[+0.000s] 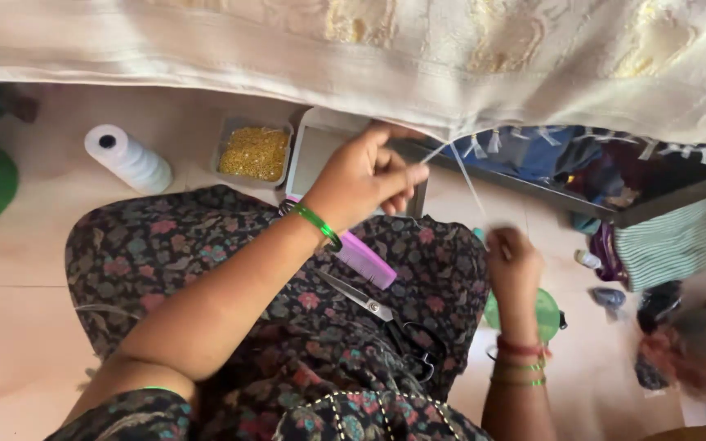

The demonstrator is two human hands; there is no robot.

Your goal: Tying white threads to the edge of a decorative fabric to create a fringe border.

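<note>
1. Head view: left hand (365, 175) pinched white threads (451, 159) at the cream cloth (418, 57) edge, twelve o'clock.
2. Right hand (512, 261), closed, gripped the threads at four o'clock of it.
3. Scissors (369, 306) and purple comb (361, 257) lay on the lap, above a tiled floor (10, 269).

I am looking down into what seems a home textile-finishing corner, worked from the floor (26, 269). A cream embroidered cloth (386, 49) is hanging across the top, its fringe tassels (492, 143) dangling. A white thread spool (128, 159) and a tray of gold beads (253, 153) are sitting on the floor's far side, while scissors (377, 314) and a purple comb (363, 260) are lying on a floral-skirted lap.
</note>
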